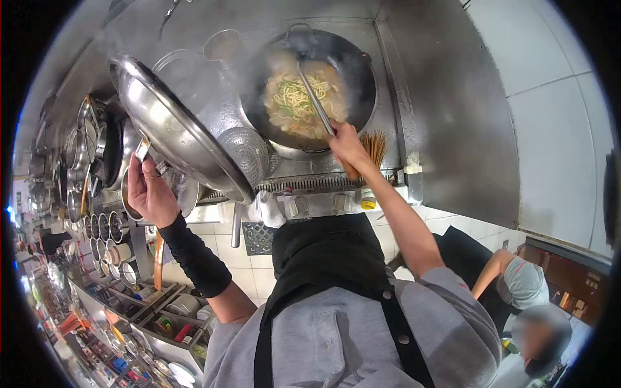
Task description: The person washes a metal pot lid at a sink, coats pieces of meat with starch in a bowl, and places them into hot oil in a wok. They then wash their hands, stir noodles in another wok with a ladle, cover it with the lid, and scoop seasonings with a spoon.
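Observation:
My left hand [152,193] grips the handle of a large metal lid [178,126], which is tilted up on its side left of the wok. Closed round the handle of a long metal ladle [315,100], my right hand [346,145] is at the near right rim of the black wok [359,77]. The ladle's head reaches toward the wok's far side. Noodles with green pieces [301,97] lie in broth inside the wok, under steam.
A perforated skimmer [244,155] lies left of the wok. A bamboo brush [374,147] and a yellow-labelled jar [368,198] stand at the right. Pans and containers fill the left side. Another person [524,284] is at the lower right.

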`<state>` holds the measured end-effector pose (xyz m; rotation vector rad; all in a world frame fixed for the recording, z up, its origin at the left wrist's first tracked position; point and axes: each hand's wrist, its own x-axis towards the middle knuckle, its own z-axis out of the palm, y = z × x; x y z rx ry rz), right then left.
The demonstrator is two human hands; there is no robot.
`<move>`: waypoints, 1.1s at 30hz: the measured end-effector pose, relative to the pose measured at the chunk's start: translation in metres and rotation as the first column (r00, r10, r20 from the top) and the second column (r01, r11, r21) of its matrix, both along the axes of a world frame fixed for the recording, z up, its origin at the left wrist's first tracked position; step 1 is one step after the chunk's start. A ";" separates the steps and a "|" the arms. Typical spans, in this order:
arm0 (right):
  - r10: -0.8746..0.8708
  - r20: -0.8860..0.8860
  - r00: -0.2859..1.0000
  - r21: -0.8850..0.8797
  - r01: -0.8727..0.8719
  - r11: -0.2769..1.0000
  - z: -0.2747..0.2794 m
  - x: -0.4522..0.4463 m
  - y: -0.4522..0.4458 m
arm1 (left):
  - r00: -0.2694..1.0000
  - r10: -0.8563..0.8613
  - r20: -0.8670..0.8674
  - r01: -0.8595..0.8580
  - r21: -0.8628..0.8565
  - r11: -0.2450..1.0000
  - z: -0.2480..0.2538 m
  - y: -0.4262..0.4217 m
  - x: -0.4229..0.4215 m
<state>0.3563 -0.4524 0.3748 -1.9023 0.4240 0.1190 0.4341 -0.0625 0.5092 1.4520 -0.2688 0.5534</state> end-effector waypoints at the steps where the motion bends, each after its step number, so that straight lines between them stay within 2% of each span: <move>1: 0.133 -0.040 0.990 -0.195 -0.139 0.971 0.005 -0.014 -0.008 | 1.000 -0.003 0.003 0.003 0.004 1.000 -0.001 -0.001 -0.001; 2: 0.225 0.064 0.972 -0.440 -0.175 0.881 0.005 -0.033 -0.019 | 1.000 -0.007 0.002 0.007 -0.011 1.000 -0.001 0.000 -0.002; 3: 0.337 0.140 0.931 -0.658 -0.167 0.735 0.005 -0.053 -0.028 | 1.000 -0.009 0.001 0.009 -0.026 1.000 -0.002 0.000 -0.003; 4: 0.342 0.079 0.936 -0.697 -0.193 0.691 0.020 -0.067 -0.034 | 1.000 -0.011 0.001 0.011 -0.040 0.999 -0.002 0.001 -0.003; 6: 0.345 -0.040 0.938 -0.764 -0.251 0.594 0.062 -0.079 -0.040 | 1.000 0.018 0.003 -0.018 -0.013 1.000 0.001 0.000 -0.005; 9: 0.300 -0.014 0.954 -0.786 -0.196 0.586 0.025 -0.060 -0.034 | 0.999 0.038 -0.017 -0.038 0.003 0.999 -0.002 0.004 -0.008; 13: 0.313 -0.055 0.948 -0.824 -0.220 0.521 -0.007 -0.039 -0.030 | 0.997 0.076 -0.016 -0.076 0.035 0.996 -0.006 -0.002 -0.004; 15: 0.377 -0.076 0.923 -0.838 -0.264 0.478 0.005 -0.062 -0.042 | 0.998 0.067 0.008 -0.067 0.042 0.997 -0.009 -0.001 0.001; 18: 0.446 -0.204 0.872 -0.862 -0.376 0.340 0.042 -0.100 -0.068 | 0.997 0.076 -0.011 -0.076 0.012 0.997 -0.011 0.001 0.000; 19: 0.428 -0.225 0.875 -0.859 -0.386 0.337 0.054 -0.106 -0.069 | 0.999 0.054 0.001 -0.054 -0.004 0.999 -0.011 0.003 0.001; 21: 0.388 -0.263 0.884 -0.852 -0.401 0.337 0.073 -0.117 -0.066 | 0.998 0.063 -0.007 -0.063 -0.014 0.998 -0.009 0.002 -0.001; 24: 0.340 -0.260 0.904 -0.824 -0.391 0.409 0.091 -0.134 -0.043 | 0.998 0.056 -0.017 -0.057 -0.026 0.998 -0.007 0.004 -0.003; 25: 0.301 -0.294 0.907 -0.752 -0.414 0.513 0.110 -0.139 -0.033 | 0.999 0.048 -0.018 -0.049 -0.029 0.998 -0.007 0.004 -0.003; 26: 0.296 -0.238 0.925 -0.601 -0.380 0.703 0.117 -0.147 -0.028 | 0.999 0.049 -0.016 -0.049 -0.028 0.998 -0.005 0.002 -0.003; 27: 0.277 -0.184 0.943 -0.413 -0.331 0.848 0.122 -0.155 -0.024 | 0.999 0.050 -0.014 -0.050 -0.027 0.998 -0.004 0.000 -0.004; 28: 0.247 -0.138 0.959 -0.199 -0.271 0.942 0.124 -0.162 -0.020 | 0.999 0.053 -0.012 -0.053 -0.028 0.998 -0.003 -0.002 -0.005; 30: 0.237 -0.052 0.970 -0.211 -0.242 0.947 0.095 -0.168 -0.006 | 0.998 0.065 -0.012 -0.065 -0.014 0.998 -0.002 -0.003 -0.004; 33: 0.174 -0.078 0.982 -0.290 -0.190 0.938 0.071 -0.155 0.009 | 0.997 0.066 -0.031 -0.066 0.006 0.998 -0.005 -0.007 -0.003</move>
